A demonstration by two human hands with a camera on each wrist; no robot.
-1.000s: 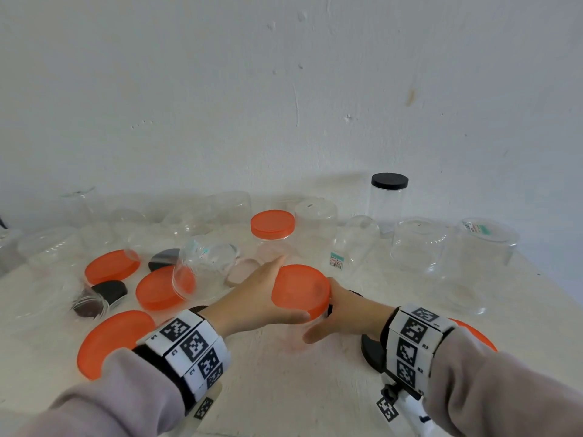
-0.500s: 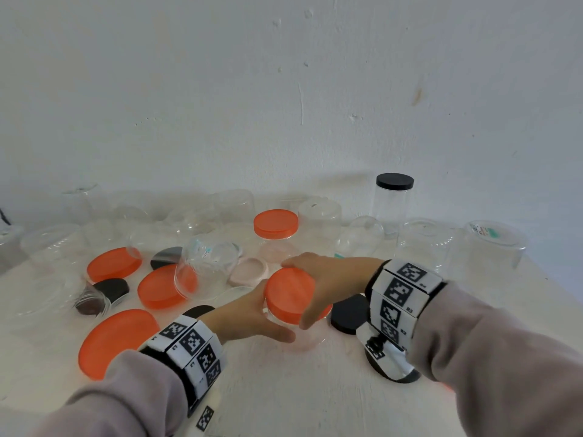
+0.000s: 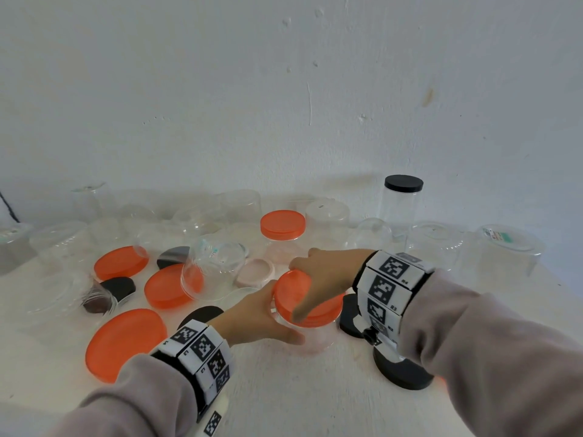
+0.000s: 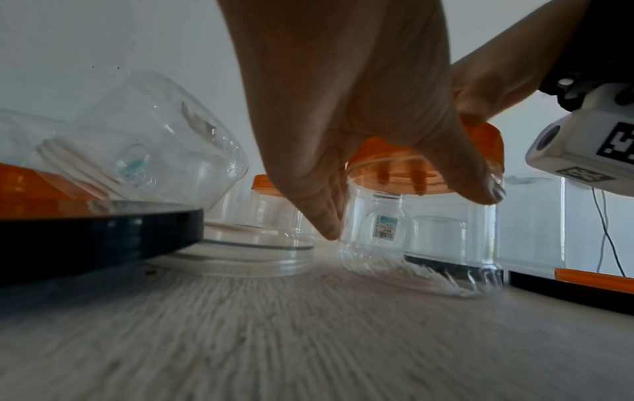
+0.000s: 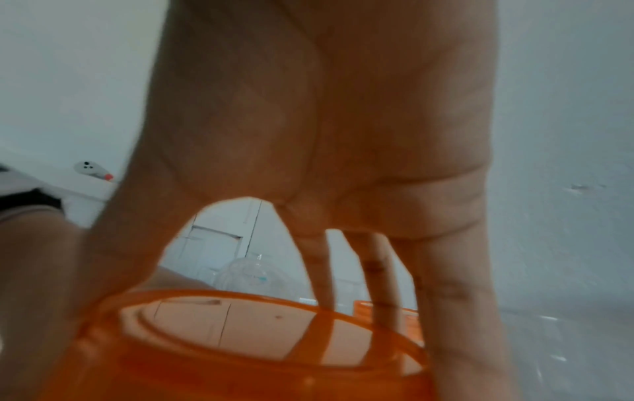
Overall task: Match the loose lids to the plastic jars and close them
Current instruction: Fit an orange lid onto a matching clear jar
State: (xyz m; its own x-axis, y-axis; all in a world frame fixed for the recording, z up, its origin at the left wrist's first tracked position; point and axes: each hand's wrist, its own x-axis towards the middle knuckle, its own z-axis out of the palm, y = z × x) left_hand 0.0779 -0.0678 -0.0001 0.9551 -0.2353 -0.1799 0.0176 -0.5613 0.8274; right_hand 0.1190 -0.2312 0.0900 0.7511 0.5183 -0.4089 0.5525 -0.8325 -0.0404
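We see a clear plastic jar standing upright on the pale table, near its front middle; an orange lid sits on the jar's mouth, though we cannot tell whether it is seated level or slightly tilted. The right hand comes over the lid from above, its fingers and thumb curled down around the lid's rim and gripping it; in the right wrist view the fingers spread over the far edge of the orange lid. The left hand wraps the side of the jar just below the lid, thumb at the front and fingers round the back; from the left wrist view we see the thumb crossing the lid's edge and the fingers pressed to the jar, which carries a small price label.

Around this, loose orange lids lie flat to the left, with black lids near the right wrist; a lidless clear jar lies tipped on its side behind them. Further back stand a jar closed with an orange lid and a tall jar with a black lid by the white wall; more clear jars crowd the back row.
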